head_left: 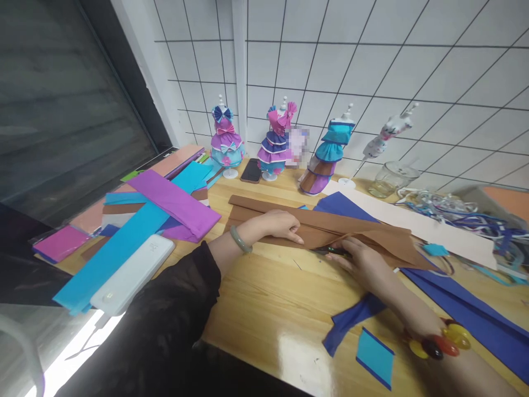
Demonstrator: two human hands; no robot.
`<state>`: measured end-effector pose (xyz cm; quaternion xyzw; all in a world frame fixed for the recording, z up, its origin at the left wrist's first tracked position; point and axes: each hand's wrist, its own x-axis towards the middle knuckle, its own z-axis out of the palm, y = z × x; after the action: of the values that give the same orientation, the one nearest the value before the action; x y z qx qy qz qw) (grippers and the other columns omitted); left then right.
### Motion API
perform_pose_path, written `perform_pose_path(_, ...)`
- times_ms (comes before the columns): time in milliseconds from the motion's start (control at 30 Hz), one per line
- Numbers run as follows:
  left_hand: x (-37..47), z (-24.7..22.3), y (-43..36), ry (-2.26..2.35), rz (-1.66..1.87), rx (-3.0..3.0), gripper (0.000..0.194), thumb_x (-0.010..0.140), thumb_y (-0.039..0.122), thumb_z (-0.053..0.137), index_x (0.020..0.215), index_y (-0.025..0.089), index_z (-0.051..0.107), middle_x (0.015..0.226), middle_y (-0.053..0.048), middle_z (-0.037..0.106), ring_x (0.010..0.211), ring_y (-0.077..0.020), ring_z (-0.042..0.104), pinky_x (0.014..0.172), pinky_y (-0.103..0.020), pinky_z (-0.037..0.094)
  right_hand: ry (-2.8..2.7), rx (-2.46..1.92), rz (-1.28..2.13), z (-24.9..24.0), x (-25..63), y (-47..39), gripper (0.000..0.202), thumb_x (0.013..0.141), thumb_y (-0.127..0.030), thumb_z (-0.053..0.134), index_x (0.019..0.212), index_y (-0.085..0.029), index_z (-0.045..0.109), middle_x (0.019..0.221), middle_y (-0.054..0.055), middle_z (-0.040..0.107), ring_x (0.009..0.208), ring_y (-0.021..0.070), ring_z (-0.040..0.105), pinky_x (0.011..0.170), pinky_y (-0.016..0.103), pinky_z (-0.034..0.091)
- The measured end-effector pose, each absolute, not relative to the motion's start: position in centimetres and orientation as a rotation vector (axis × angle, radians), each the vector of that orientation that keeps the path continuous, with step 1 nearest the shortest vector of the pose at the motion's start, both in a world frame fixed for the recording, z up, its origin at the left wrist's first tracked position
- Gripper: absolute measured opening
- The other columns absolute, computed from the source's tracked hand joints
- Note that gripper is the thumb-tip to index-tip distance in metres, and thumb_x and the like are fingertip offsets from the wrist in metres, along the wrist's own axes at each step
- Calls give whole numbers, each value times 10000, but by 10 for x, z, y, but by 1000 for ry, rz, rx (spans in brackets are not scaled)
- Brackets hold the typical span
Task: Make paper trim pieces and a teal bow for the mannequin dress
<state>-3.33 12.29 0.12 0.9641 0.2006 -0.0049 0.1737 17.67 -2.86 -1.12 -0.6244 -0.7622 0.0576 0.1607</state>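
Note:
A long, folded brown sheet (pixel 384 234), thin like crepe paper or cloth, lies across the middle of the wooden table. My left hand (pixel 283 225) rests on it with the fingers curled in, gripping or pressing its near part. At the near edge of the sheet, my right hand (pixel 359 258) is closed around dark-handled scissors (pixel 336 251), pointing left; the fingers hide much of them. Close to the right wrist lie a dark blue strip (pixel 351 322) and a small turquoise piece with blue edges (pixel 375 357). A larger dark blue sheet (pixel 471 314) extends under and beyond the brown one.
Small dress forms in layered outfits (pixel 225 138) stand along the tiled wall, with a bare one (pixel 380 140) at right. A phone (pixel 251 171), glass jar (pixel 390 179) and tangled ribbons (pixel 450 207) lie behind. Leftward are purple sheets (pixel 177 204) and a white device (pixel 134 270).

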Motion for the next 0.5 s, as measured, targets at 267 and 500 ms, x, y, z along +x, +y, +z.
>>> perform_pose_path(267, -36, 2, 125, 568, -47, 2683, 419, 711, 604, 533, 646, 191, 519, 589, 18, 535, 536, -110, 438, 507, -243, 205, -2182, -1781, 218, -18, 168, -29, 332, 823, -491, 494, 880, -183, 603, 882, 100, 652, 795, 234, 637, 696, 346, 495)
perform_pose_path(500, -33, -5, 127, 554, -32, 2722, 416, 706, 605, 540, 653, 194, 517, 591, 25, 536, 536, -108, 427, 511, -239, 200, -2176, -1740, 213, -19, 163, -24, 325, 813, -488, 514, 838, -174, 593, 834, 113, 657, 773, 239, 635, 684, 346, 483)
